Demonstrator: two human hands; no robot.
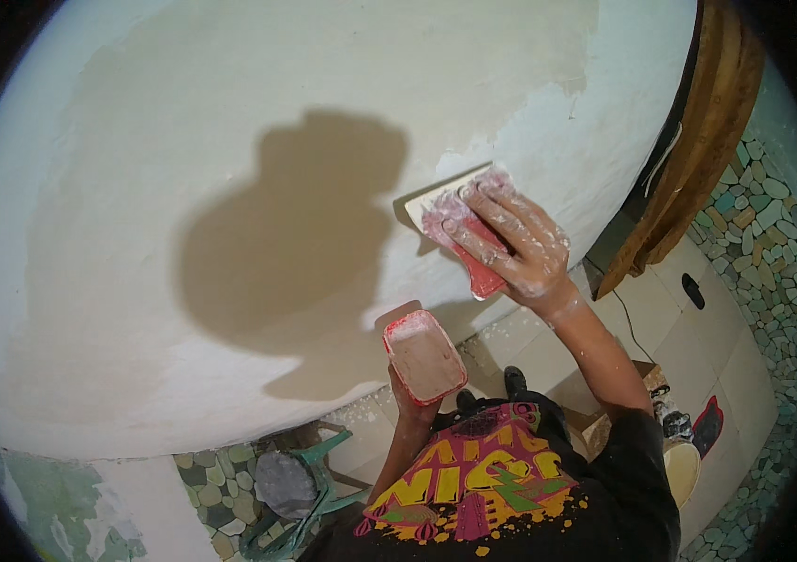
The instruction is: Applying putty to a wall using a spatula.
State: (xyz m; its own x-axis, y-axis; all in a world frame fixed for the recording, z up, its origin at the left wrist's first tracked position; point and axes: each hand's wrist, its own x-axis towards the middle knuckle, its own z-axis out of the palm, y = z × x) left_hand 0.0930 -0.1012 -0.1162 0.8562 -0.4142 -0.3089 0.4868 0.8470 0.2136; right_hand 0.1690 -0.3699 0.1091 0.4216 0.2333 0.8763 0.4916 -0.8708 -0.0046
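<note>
My right hand [515,239], smeared with white paste, grips a red putty spreader [478,262] with a pale flat blade. The blade's edge lies against or very close to the wall [323,56]; I cannot tell which. Damp beige filler covers much of the wall, with whiter patches around it. Lower down, my left hand [415,401] holds a red rectangular tub [428,356] from below, its fingers mostly hidden. Beige putty fills the tub, and its rim is crusted with white.
A wooden frame [698,140] borders the wall's right side. Below left stands a green chair [319,478] with a grey item on it. A pale bucket [681,468] and a red-and-black object [707,426] sit on the tiled floor [670,318]. A cable [631,323] crosses the tiles.
</note>
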